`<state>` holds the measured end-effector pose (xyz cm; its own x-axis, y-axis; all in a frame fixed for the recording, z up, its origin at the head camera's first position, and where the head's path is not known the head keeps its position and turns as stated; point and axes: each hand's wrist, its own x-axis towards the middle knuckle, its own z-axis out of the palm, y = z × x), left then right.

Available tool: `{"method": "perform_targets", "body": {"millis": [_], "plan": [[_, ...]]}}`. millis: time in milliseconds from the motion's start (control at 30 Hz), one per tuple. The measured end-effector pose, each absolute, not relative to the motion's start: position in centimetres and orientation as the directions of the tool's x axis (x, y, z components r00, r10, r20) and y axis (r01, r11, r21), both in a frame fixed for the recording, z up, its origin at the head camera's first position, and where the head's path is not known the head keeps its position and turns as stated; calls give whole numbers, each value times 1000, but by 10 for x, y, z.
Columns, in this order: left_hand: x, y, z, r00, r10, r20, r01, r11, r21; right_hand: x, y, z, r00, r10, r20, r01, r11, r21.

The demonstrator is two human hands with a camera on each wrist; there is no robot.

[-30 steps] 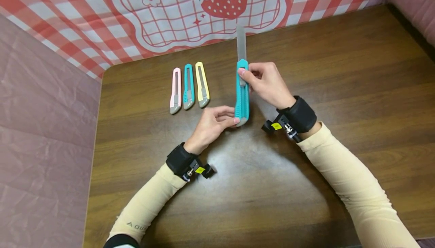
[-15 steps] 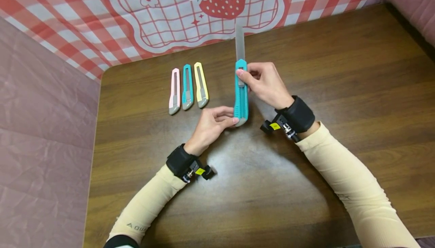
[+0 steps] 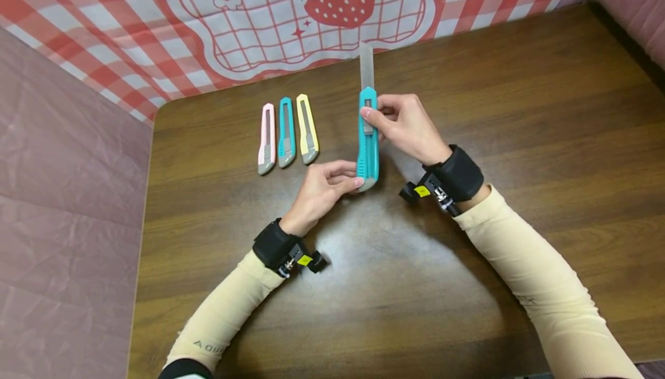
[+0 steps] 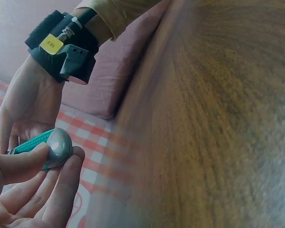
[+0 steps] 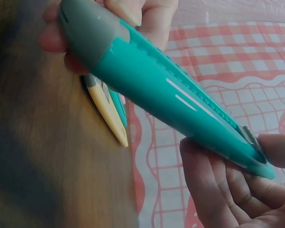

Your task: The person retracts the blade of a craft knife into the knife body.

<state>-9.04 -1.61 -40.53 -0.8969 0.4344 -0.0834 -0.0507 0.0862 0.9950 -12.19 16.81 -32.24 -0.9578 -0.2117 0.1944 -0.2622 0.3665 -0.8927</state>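
Note:
A teal box cutter (image 3: 368,157) is held up above the table, its long grey blade (image 3: 366,67) sticking out of the far end. My right hand (image 3: 410,128) grips it near the blade end, thumb on the grey slider (image 3: 368,129) and fingers behind the handle. At the other end, my left hand (image 3: 323,191) pinches the grey end cap (image 4: 60,145) between thumb and fingers. In the right wrist view the handle (image 5: 156,90) runs diagonally between both hands. To its left lie three box cutters: pink (image 3: 267,134), teal (image 3: 286,137) and yellow (image 3: 307,131), blades inside their handles.
The brown wooden table (image 3: 332,321) reaches to a red-and-white checked cloth (image 3: 447,4) with a strawberry print hanging at the back. Pink fabric (image 3: 67,206) hangs along the left side, and more stands at the right. Both wrists wear black camera straps (image 3: 457,174).
The blade of the held box cutter sticks out a little less than before, and the slider under my right thumb sits slightly nearer the grey end. The left hand keeps its pinch; the lying cutters stay put.

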Motion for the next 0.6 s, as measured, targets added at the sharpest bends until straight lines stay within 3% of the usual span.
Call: {"method": "perform_targets", "body": {"millis": [367,600], "plan": [[-90,-16,-403,-911,409,-63,-38,70,997,-124,169,-324,-955,-231,185,-254,323,-912],[-83,-13,-380,-912,405,-64,-33,83,996,-122,170,-323,-949,-276,149,-243,346,-906]]}}
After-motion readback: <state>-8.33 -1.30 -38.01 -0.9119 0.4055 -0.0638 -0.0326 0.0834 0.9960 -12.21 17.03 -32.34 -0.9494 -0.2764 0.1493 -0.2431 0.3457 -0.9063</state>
